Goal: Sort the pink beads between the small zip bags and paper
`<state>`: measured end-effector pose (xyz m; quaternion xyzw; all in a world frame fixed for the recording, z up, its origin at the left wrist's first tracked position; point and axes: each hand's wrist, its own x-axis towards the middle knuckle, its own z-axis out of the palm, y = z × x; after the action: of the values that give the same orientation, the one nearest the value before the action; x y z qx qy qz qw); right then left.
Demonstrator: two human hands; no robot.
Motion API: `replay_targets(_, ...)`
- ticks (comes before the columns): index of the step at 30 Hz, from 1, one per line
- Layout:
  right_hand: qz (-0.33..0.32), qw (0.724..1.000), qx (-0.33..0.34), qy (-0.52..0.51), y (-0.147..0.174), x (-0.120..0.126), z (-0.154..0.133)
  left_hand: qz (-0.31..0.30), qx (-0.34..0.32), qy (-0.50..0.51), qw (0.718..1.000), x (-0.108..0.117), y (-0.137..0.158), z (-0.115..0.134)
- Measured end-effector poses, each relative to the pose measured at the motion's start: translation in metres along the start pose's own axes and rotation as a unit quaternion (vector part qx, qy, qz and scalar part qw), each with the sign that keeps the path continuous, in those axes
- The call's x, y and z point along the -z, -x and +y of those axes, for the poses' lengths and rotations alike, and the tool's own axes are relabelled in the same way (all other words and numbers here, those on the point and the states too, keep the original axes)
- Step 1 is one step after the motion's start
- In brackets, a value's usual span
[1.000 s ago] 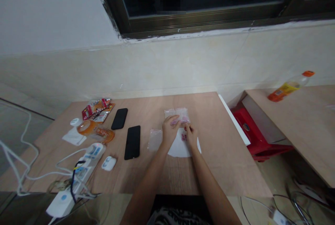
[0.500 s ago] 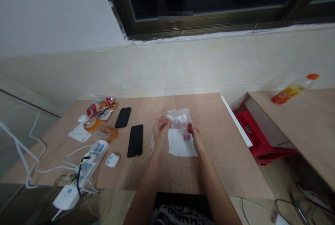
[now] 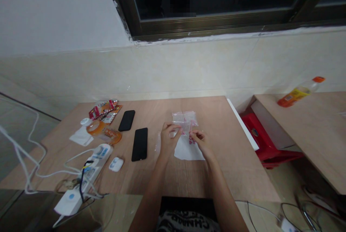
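Between my two hands is a small clear plastic bag (image 3: 185,128) with pinkish-red marks or bits at its edges. My left hand (image 3: 169,139) pinches its left side between thumb and fingers. At its right side, the closed thumb and fingers of my right hand (image 3: 202,140) hold the edge. Below the bag lies a white paper sheet (image 3: 187,151), with small red pieces (image 3: 191,140) on its upper part near my right fingertips. Just behind, more clear plastic (image 3: 191,114) lies flat on the table. What exactly is inside the bag is too small to tell.
Two black phones (image 3: 140,144) lie left of my hands, beside a white earphone case (image 3: 116,164). Farther left are an orange drink bottle (image 3: 104,132), snack packets (image 3: 104,109) and a white power strip (image 3: 90,176) with cables. A red stool (image 3: 259,134) stands right of the table (image 3: 232,174).
Both hands have shifted slightly; the held plastic bag is now nearer to me, over the top of the paper. My right fingers have moved down and left toward the red pieces.
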<state>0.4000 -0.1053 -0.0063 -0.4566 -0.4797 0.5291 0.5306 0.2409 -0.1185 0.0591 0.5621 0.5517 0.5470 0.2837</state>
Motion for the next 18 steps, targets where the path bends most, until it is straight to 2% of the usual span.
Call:
replay_targets(4,-0.022,0.999,0.013,0.034,0.006,0.000,-0.004,-0.037,-0.048,-0.109,0.992,-0.008,0.006,0.003)
replay_targets(10,-0.062,0.989,0.062,0.120,0.013,0.001,-0.015,-0.069,-0.050,-0.171,0.982,-0.010,0.013,0.002)
replay_targets(14,-0.049,0.986,0.069,0.142,0.015,-0.002,-0.018,-0.091,-0.058,-0.181,0.977,-0.006,0.015,0.000)
replay_targets(18,-0.008,0.981,0.073,0.178,0.019,-0.012,-0.013,-0.098,-0.056,-0.217,0.970,-0.005,0.021,-0.002)
